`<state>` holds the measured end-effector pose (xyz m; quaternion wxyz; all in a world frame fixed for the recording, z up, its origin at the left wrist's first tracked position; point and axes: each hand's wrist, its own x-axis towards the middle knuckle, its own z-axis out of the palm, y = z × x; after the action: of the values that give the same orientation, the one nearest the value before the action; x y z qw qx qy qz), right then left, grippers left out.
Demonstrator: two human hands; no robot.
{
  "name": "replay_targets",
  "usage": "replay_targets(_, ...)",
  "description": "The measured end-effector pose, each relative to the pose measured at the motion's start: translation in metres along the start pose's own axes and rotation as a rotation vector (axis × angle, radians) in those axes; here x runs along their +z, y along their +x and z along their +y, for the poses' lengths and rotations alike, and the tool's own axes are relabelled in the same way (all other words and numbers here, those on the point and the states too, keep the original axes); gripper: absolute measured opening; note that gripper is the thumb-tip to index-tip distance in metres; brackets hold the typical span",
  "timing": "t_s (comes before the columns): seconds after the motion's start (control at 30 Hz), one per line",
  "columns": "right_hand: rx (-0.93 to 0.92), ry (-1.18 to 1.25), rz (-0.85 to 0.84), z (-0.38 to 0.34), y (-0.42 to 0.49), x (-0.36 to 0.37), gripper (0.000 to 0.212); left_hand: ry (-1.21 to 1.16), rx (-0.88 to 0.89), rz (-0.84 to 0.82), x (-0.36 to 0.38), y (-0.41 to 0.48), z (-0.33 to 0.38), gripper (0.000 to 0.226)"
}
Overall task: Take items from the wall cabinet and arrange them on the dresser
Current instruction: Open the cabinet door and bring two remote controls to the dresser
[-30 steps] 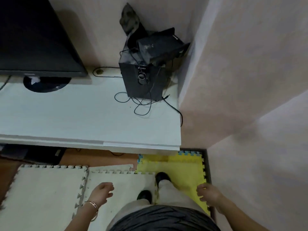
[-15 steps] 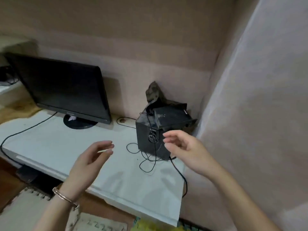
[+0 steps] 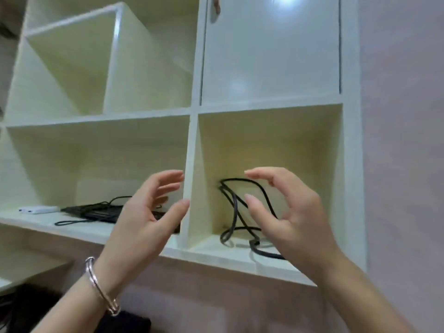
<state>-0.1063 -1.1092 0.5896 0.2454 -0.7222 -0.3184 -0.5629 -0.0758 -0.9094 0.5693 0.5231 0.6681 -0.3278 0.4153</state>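
Note:
The white wall cabinet (image 3: pixel 193 111) fills the view, with open cubbies. A tangled black cable (image 3: pixel 236 207) lies in the lower right cubby. In the lower left cubby sits a black keyboard (image 3: pixel 96 211) with thin cords on it, and a small white device (image 3: pixel 38 209) at its left. My left hand (image 3: pixel 149 217), a silver bracelet on its wrist, is raised in front of the divider, fingers apart, holding nothing. My right hand (image 3: pixel 286 217) is raised in front of the black cable, fingers curled and apart, not touching it as far as I can see.
A closed glossy door (image 3: pixel 269 49) with a brown handle (image 3: pixel 216 8) covers the upper right cubby. The upper left cubby holds a slanted divider (image 3: pixel 113 58). A pale wall (image 3: pixel 403 140) lies right of the cabinet. Dark objects (image 3: pixel 125 320) show at the bottom.
The view has swung up from the floor, past the dresser top with monitor and speaker, to the wall cabinet. Both hands rose from my sides to the lower cubbies.

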Motion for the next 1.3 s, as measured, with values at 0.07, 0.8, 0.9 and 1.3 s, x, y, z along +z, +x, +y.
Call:
replay_targets(0.07,-0.077,-0.102,0.059,0.001,0.036,0.001,0.030,-0.004,0.028,0.004,0.002,0.033,0.006,0.038)
replay_targets(0.8,0.008,-0.522,0.018,0.024,0.322,0.039,0.054,-0.182,0.146,0.120,0.045,0.263,0.006,0.058)
replay_targets(0.9,0.054,-0.473,0.024,0.018,0.332,0.043,0.055,-0.200,0.150,0.102,0.042,0.265,0.004,0.059)
replay_targets(1.3,-0.012,0.100,0.049,-0.016,0.318,0.013,0.051,-0.550,0.105,0.009,0.021,0.247,0.033,0.022)
